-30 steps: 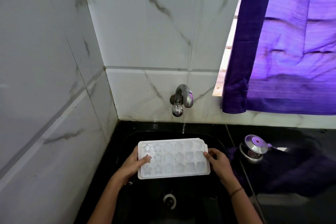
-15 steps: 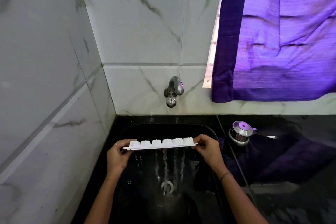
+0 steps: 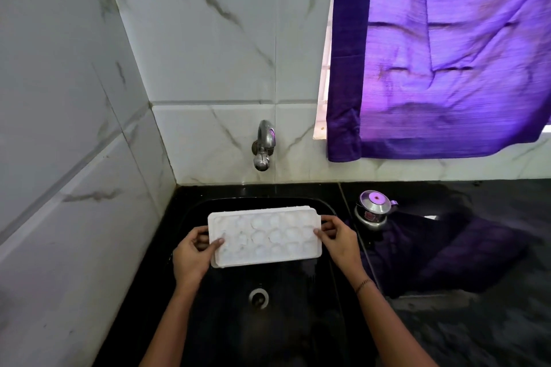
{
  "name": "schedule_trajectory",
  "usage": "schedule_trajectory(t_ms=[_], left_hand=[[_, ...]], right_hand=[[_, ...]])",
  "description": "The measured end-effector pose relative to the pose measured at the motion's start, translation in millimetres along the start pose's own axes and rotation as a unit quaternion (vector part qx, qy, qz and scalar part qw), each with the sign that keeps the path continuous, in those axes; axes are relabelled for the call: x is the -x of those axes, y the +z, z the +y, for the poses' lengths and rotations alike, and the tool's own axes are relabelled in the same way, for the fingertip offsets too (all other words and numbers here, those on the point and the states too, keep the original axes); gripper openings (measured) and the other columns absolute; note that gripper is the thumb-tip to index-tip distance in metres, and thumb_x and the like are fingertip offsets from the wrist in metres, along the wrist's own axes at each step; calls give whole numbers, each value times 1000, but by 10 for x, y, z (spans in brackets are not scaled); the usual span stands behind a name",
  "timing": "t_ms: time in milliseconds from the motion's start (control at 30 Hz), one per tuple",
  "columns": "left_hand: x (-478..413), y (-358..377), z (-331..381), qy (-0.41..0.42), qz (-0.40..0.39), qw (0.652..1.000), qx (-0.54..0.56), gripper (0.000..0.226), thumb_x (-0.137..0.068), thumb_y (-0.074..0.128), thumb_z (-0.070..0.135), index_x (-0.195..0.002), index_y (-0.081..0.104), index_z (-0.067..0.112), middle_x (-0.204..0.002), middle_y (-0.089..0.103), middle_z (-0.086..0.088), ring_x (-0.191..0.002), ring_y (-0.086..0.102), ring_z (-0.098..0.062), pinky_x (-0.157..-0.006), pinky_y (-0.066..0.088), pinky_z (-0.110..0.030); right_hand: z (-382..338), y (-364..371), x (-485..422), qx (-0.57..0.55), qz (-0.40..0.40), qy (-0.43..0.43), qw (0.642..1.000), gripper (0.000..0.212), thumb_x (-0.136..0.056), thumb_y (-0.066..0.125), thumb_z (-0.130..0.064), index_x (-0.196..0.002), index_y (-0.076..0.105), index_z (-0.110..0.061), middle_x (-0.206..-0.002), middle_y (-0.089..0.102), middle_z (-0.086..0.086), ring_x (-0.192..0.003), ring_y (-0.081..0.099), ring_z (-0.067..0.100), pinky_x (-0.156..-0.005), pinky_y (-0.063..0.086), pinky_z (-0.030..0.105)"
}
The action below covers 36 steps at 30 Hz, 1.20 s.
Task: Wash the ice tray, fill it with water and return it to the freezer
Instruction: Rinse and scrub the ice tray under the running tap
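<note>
Ice tray (image 3: 265, 237): white plastic, held roughly level below the tap (image 3: 264, 146) and a little nearer the person, over the black sink (image 3: 301, 325). The face turned up shows rounded cells. It is too blurred to tell whether they hold water.

Left hand (image 3: 190, 256): grips the tray's short end left of the tap line, thumb lying on top of the rim, fingers curled underneath.
Right hand (image 3: 340, 240): pinches the opposite short end, thumb on top, fingertips wrapped round the edge.

No stream shows plainly from the tap, and whether it runs cannot be told.

Risks, as judged:
- The tray is held only at its two ends. Wet plastic and wet fingers make a slip likely, and a drop would land near the drain (image 3: 258, 297), straight down from the tap.
- The tray sits forward of the spout, so water would strike the far rim and splash the wall tiles rather than fill the cells.
- Once full, a thin tray may flex or tip, and any tilt toward either hand would spill the shallow cells.
- A small steel pot (image 3: 374, 210) stands on the counter right of the tap, so a swing that way could knock it.
</note>
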<state>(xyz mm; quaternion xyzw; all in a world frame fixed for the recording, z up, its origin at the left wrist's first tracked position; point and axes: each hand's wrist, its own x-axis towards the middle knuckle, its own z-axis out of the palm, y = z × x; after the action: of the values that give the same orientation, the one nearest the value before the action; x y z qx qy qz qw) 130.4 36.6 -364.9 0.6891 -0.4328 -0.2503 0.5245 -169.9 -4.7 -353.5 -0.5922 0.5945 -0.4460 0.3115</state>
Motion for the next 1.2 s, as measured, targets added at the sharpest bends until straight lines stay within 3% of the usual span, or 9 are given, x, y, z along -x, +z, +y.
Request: schedule_trajectory(t_ms=[133,300,467,633,800,967,1100,1200], left_hand=[[187,314,28,-37,-13,999,-16,33,-68,84,23,-96,68,21,-72,67,7,-64,64,-10,-58,51,-25],[507,861,161,-100,-25,995,-20,35,-68,83,24,-100,68,20,-76,68,7,-66,66,-10,-63,53,-29],[861,1483,308,-148,-52,987,-28,32,-71,81,20,-100,68,15,-78,66,5,-69,64,-9,-59,48,-24],[1146,2086,399,-180,-100,978,-41,32,-72,81,18,-100,68,11,-79,66,4,-73,65,-13,-68,52,-29],[1339,2551,499,-184,-117,975,-52,32,-72,81,20,-100,69,11,-78,66,6,-70,63,-8,-60,47,-21],[1433,2785,565,-191,-115,972,-75,33,-72,81,20,-101,69,11,-77,64,9,-70,62,-7,-62,48,-22],[1462,2844,564,-196,-113,970,-89,35,-72,81,19,-103,69,9,-79,65,5,-73,63,-11,-68,51,-26],[1463,2850,568,-191,-113,970,-96,36,-72,81,21,-103,69,9,-78,63,8,-70,60,-4,-60,46,-18]], right_hand=[[222,-233,-41,12,-13,57,998,27,-85,69,-19,-110,64,-12,-78,61,-3,-67,56,5,-58,45,11],[587,-719,-85,18,-39,116,992,37,-79,75,-16,-113,63,-6,-91,68,4,-84,63,16,-72,51,25],[990,-1303,-107,35,-23,162,986,37,-76,78,-15,-110,63,-9,-85,65,2,-79,61,15,-70,48,26],[1344,-1817,-164,69,-5,192,979,32,-75,79,-16,-102,64,-8,-81,64,2,-73,59,17,-66,43,26],[1619,-2210,-235,96,0,209,973,27,-76,77,-19,-98,64,-10,-85,65,3,-76,60,17,-68,42,26],[1747,-2441,-304,100,-14,225,969,24,-76,77,-20,-93,62,-15,-85,66,3,-78,62,19,-71,46,28],[1785,-2480,-358,111,-33,215,970,26,-75,78,-22,-93,61,-15,-81,65,1,-73,60,15,-64,43,26],[1813,-2481,-402,117,-44,211,969,27,-75,78,-22,-95,63,-13,-80,64,1,-72,59,15,-63,41,26]])
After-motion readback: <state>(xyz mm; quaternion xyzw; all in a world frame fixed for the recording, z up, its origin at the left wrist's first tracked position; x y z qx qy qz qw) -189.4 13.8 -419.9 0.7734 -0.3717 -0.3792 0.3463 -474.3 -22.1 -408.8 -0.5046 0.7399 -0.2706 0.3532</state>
